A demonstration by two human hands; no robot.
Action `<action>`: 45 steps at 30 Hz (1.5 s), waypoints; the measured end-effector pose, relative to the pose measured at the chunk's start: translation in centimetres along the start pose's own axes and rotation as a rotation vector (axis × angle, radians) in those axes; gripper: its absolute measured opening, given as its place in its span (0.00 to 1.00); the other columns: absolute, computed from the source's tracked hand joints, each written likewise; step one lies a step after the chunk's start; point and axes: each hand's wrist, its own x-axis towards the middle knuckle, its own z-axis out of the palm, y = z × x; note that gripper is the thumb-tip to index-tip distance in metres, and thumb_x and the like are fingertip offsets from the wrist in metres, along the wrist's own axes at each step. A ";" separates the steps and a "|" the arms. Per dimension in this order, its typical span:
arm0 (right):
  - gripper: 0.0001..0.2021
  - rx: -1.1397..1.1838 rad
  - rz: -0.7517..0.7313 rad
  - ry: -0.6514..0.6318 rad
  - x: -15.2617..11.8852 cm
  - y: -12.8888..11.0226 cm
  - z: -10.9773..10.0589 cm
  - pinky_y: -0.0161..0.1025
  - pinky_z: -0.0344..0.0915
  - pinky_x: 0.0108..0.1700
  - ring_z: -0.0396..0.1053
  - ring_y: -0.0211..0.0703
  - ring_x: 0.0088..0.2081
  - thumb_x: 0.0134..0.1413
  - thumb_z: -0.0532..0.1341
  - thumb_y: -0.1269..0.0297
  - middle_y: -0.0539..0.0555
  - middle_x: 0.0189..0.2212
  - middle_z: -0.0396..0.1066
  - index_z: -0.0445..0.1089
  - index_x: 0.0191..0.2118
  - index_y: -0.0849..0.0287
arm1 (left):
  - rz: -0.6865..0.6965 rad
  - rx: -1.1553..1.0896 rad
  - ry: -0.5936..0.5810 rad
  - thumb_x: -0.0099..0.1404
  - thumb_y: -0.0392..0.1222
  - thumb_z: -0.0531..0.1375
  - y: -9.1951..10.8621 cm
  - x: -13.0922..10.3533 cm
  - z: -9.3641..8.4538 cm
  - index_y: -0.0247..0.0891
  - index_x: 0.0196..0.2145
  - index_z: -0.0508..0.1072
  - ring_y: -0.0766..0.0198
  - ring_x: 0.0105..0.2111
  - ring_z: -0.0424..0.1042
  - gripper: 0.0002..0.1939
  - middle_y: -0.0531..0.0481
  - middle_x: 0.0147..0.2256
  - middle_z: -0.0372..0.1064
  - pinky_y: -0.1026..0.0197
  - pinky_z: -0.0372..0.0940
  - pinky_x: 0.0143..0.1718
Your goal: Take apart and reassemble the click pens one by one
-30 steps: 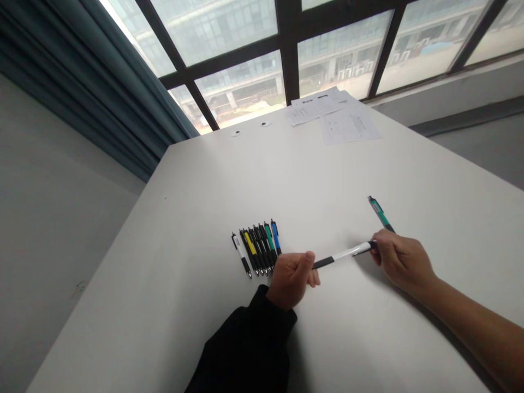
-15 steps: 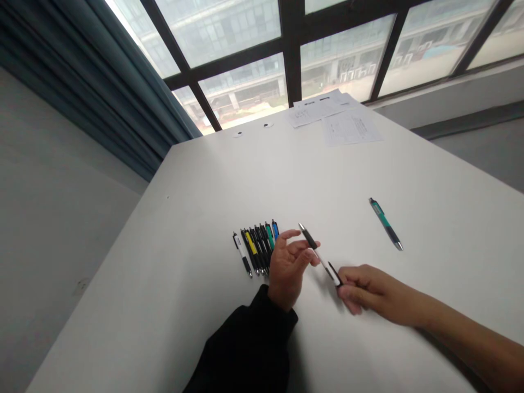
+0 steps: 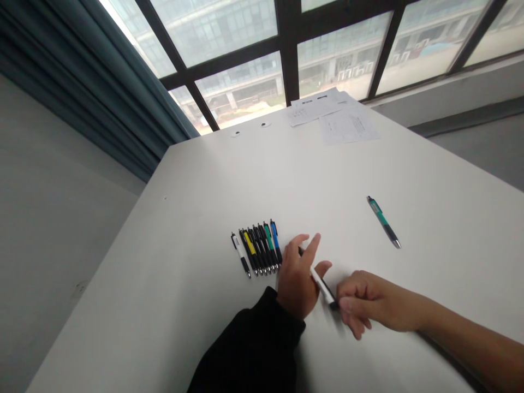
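A white pen (image 3: 323, 287) with a dark grip slants between my two hands, low over the table. Its clicker end lies at the fingertips of my right hand (image 3: 364, 300), which are pinched on it. My left hand (image 3: 298, 278), in a black sleeve, reaches over the grip end with its fingers spread; part of the pen is hidden behind them. Just left of that hand lies a row of several pens, among them a white pen (image 3: 240, 255), a yellow pen (image 3: 249, 244), a green pen (image 3: 269, 238) and a blue pen (image 3: 275, 234).
Another green pen (image 3: 383, 221) lies alone to the right on the white table (image 3: 229, 180). Sheets of paper (image 3: 347, 125) rest at the far edge, below the window. A blue curtain (image 3: 94, 82) hangs at the left.
My left hand has turned palm down and shifted right over the pen. The pen's grip end has dropped lower, and my right hand has moved slightly down. The blue pen shows more fully.
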 end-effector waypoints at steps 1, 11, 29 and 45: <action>0.25 0.000 -0.025 0.018 0.1 0.1 0.0 0.31 0.59 0.23 0.63 0.33 0.20 0.62 0.58 0.43 0.54 0.21 0.72 0.70 0.29 0.64 | -0.025 -0.084 -0.041 0.75 0.54 0.47 0.2 -0.1 -0.1 0.41 0.62 0.68 0.52 0.51 0.67 0.26 0.37 0.57 0.61 0.47 0.66 0.54; 0.26 0.207 -0.139 0.208 1.0 1.5 -1.3 0.31 0.59 0.18 0.62 0.33 0.17 0.65 0.55 0.41 0.50 0.20 0.68 0.67 0.29 0.62 | -0.106 -0.577 -0.243 0.72 0.65 0.43 1.5 -0.5 -0.1 0.38 0.60 0.67 0.60 0.40 0.66 0.33 0.39 0.54 0.59 0.55 0.65 0.45; 0.24 -0.033 -0.095 0.226 0.2 0.7 -1.3 0.33 0.55 0.24 0.58 0.33 0.21 0.68 0.53 0.47 0.49 0.21 0.64 0.68 0.31 0.62 | -0.259 -0.539 -0.423 0.73 0.52 0.50 1.4 0.3 -0.5 0.38 0.19 0.63 0.67 0.22 0.56 0.26 0.54 0.18 0.57 0.61 0.52 0.26; 0.17 -0.594 -0.344 0.348 0.0 -0.1 -1.5 0.37 0.63 0.36 0.67 0.40 0.31 0.71 0.50 0.55 0.53 0.30 0.71 0.71 0.38 0.58 | -0.446 -0.645 -0.403 0.71 0.64 0.48 1.5 0.3 -0.2 0.40 0.18 0.57 0.68 0.20 0.54 0.32 0.55 0.17 0.52 0.59 0.51 0.25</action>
